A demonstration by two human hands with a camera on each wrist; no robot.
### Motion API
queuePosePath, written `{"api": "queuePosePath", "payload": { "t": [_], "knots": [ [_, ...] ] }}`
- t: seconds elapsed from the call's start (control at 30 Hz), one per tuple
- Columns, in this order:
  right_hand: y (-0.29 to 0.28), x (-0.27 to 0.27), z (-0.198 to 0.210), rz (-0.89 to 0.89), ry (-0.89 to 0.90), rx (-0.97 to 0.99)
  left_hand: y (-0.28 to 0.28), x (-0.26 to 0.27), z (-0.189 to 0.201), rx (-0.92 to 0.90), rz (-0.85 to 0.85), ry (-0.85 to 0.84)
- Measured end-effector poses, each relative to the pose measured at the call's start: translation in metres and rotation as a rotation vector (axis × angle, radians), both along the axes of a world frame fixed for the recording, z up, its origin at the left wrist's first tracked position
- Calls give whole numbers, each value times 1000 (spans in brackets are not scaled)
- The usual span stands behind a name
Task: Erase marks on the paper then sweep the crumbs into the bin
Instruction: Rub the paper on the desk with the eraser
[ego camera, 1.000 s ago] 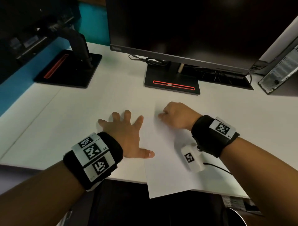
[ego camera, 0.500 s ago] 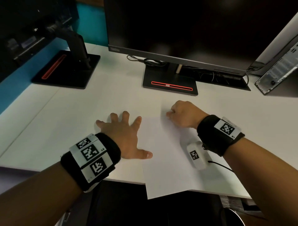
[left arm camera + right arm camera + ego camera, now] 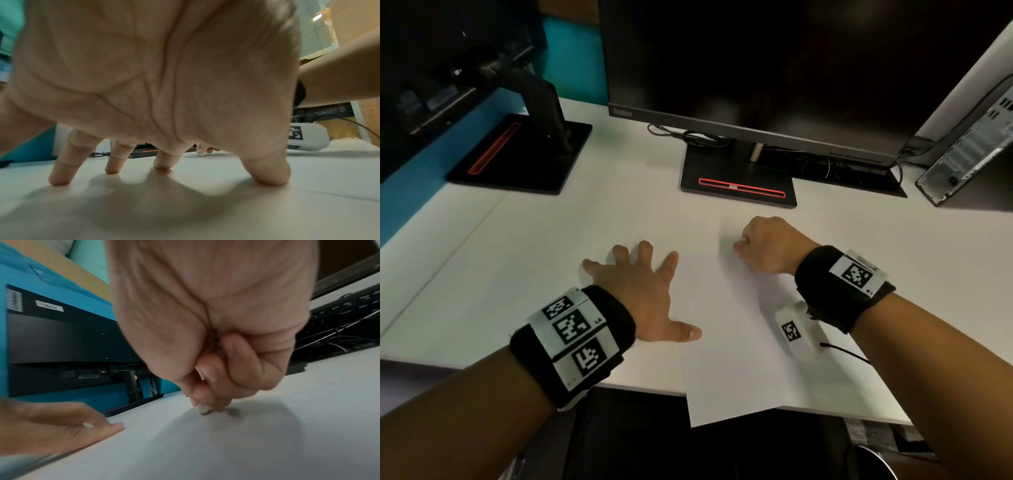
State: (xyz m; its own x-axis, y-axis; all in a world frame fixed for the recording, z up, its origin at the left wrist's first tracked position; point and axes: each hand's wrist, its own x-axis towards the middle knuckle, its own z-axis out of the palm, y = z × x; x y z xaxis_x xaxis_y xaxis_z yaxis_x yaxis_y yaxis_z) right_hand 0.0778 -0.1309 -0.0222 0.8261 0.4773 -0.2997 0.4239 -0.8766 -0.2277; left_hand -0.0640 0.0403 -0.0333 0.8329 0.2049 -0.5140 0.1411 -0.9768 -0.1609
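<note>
Paper (image 3: 739,342) lies on the white desk (image 3: 517,274) at about 5 o'clock of the head view, its near corner hanging past the desk's front edge. Near the sheet's far end, toward 12 o'clock, the right hand (image 3: 767,245) is curled tight, its fingertips pinching a small pale eraser (image 3: 202,409) whose tip touches the paper; a smudgy grey mark (image 3: 233,412) sits just beside it at 3 o'clock in the right wrist view. At 9 o'clock of the sheet the left hand (image 3: 640,291) is spread flat, fingers straight, thumb pressing the paper's left edge while the other fingertips rest on the desk.

I judge the erasing to be in hand, with sweeping not yet begun; no crumbs can be made out, and no bin can be told for certain.

Risks: only the thumb pins the sheet, so a hard stroke away from it could make the paper buckle, crease or slide, and the overhanging corner could tip crumbs onto the floor. A monitor (image 3: 756,68) stands at 12 o'clock, a second monitor stand (image 3: 524,154) at 10 o'clock.
</note>
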Motion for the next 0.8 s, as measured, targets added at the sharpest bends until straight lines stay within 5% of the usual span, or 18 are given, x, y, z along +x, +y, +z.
{"api": "queuePosePath", "payload": {
  "t": [0.17, 0.4, 0.63, 0.8],
  "knots": [
    [19, -32, -9, 292, 88, 20, 0, 1, -1, -9, 3, -5],
    [-7, 7, -1, -15, 31, -25, 1, 1, -1, -7, -2, 5],
    [9, -33, -10, 280, 66, 4, 0, 1, -2, 2, -6, -8],
    [-9, -6, 1, 61, -17, -62, 1, 0, -3, 3, -12, -6]
  ]
}}
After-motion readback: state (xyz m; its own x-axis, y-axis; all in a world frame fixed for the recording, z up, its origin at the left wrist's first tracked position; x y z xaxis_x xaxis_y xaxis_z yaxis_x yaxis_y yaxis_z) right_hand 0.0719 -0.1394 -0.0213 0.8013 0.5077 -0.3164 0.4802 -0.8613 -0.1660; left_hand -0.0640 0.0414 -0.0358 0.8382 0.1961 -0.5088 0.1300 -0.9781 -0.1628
